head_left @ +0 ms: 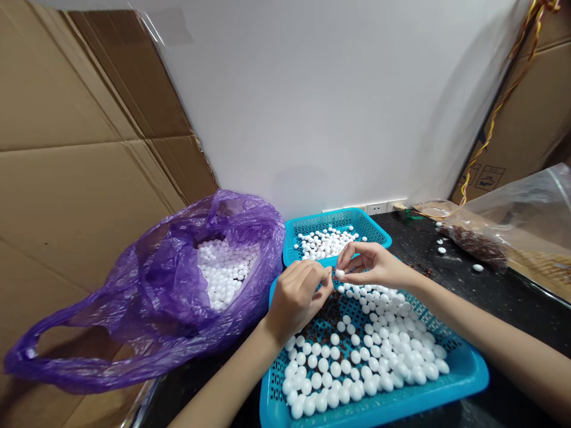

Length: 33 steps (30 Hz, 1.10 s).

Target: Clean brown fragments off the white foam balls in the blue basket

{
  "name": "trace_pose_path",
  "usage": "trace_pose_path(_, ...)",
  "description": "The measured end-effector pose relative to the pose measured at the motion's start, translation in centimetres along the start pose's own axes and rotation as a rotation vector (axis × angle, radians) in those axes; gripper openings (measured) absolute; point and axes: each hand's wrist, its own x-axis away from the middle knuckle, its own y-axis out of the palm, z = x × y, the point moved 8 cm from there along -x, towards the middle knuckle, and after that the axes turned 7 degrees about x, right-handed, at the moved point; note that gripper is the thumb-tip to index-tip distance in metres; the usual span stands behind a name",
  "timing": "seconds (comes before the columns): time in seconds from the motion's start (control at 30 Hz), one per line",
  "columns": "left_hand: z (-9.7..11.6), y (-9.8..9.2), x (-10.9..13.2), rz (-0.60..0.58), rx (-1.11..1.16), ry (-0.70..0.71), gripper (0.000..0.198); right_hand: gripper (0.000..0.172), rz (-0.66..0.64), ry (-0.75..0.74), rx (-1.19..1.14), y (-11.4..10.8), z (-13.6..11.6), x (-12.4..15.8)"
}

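A small white ball (339, 273) is pinched between the thumb and fingers of my right hand (368, 264). Close beside it, my left hand (300, 297) is closed with its fingertips together; what they hold, if anything, is too small to make out. Both hands are over the near blue plastic basket (468, 383). Many loose white balls (401, 351) cover its front and right side. Dark brown crumbs (325, 318) lie on its bottom under my left hand, partly hidden by it.
A second blue basket (381, 236) with white balls stands behind. To the left, an open purple plastic bag (156, 297) holds more. On the black tabletop (450, 285), at right, lie stray balls and a clear bag (526, 208) with brown bits. Cardboard (80, 131) leans at left.
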Motion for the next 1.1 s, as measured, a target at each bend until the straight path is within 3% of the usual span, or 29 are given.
trace_pose_path(1.1, 0.4, 0.41, 0.13, -0.044, 0.041, 0.041, 0.023, 0.022, 0.014, 0.03, -0.011, 0.11, 0.3, 0.1)
